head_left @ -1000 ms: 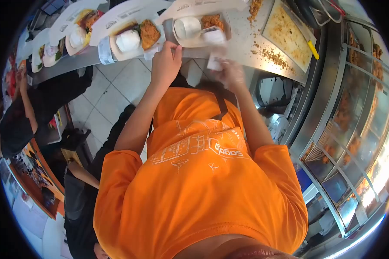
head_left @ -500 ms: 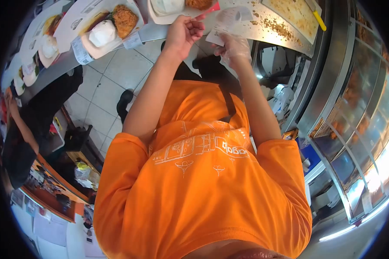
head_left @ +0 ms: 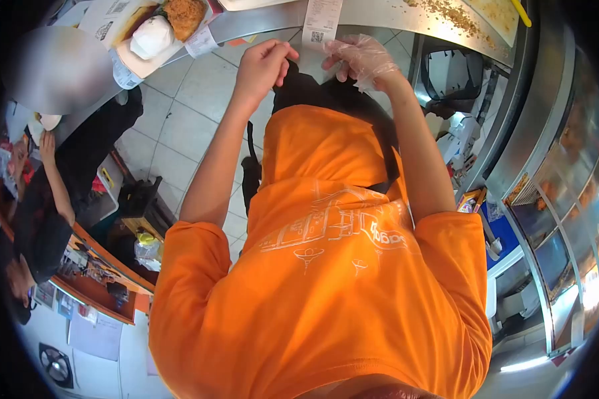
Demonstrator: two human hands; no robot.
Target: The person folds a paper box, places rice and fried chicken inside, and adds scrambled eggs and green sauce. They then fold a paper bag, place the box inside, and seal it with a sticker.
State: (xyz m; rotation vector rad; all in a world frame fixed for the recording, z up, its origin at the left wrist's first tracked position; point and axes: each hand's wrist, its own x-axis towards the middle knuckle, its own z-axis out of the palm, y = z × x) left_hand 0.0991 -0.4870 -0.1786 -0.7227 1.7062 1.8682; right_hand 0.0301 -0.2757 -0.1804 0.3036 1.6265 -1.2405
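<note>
A printed receipt [head_left: 322, 20] hangs over the edge of the steel counter, its top cut off by the frame. My right hand [head_left: 363, 61], in a clear plastic glove, has its fingertips closed at the receipt's lower corner. My bare left hand [head_left: 267, 65] is just left of the receipt, fingers curled in, with nothing visible in them. Above it, the edge of a white food box [head_left: 253, 3] shows at the top. Farther left, an open box [head_left: 143, 64] holds a white mound of rice [head_left: 152, 38] and a piece of fried chicken [head_left: 185, 18]; another receipt [head_left: 201, 42] hangs from it.
Crumbs [head_left: 446, 16] lie on the steel counter [head_left: 393, 21] at right, near a board and a yellow knife handle [head_left: 522, 12]. A glass display case [head_left: 566, 199] with fried food stands on the right. At left, a co-worker in dark clothes [head_left: 43, 206] reaches to the counter.
The view has shifted, bringing both hands closer to my body. The receipt, previously slanted and curled in my gloved hand, now hangs straight at the counter edge. My left hand's fingers have curled in more.
</note>
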